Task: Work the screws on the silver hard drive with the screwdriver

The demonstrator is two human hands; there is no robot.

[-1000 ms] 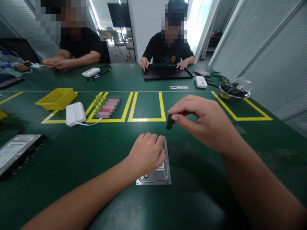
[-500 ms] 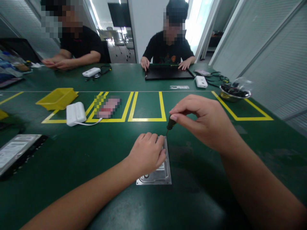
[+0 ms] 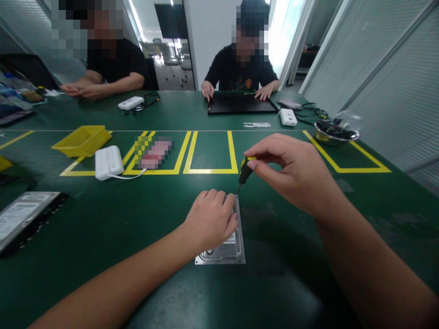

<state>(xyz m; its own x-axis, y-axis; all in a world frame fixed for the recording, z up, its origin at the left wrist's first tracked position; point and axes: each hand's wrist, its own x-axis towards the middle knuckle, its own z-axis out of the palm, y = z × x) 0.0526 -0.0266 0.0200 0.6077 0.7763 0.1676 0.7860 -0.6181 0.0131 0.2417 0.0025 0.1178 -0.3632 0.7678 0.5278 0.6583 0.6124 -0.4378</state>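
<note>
A silver hard drive (image 3: 228, 253) lies flat on the green table in front of me. My left hand (image 3: 211, 219) is closed over its upper part, fingers curled down and hiding much of the cover. In my right hand (image 3: 291, 169), thumb and fingers pinch a small black-and-yellow screwdriver (image 3: 244, 172) by its handle. The screwdriver stands slightly tilted, its tip at the drive's far right corner. Whether the tip sits in a screw is too small to tell.
Another hard drive (image 3: 20, 217) lies at the left edge. Beyond are a yellow bin (image 3: 82, 140), a white power bank (image 3: 109, 162) cabled to a blurred phone (image 3: 156, 154), and a metal bowl (image 3: 334, 135) of dark parts. Across the table sit two people, one touching a black panel (image 3: 242, 105).
My right thumb and fingers have shifted slightly on the screwdriver, so more of its yellow-marked handle shows. My left hand and the hard drive have stayed put.
</note>
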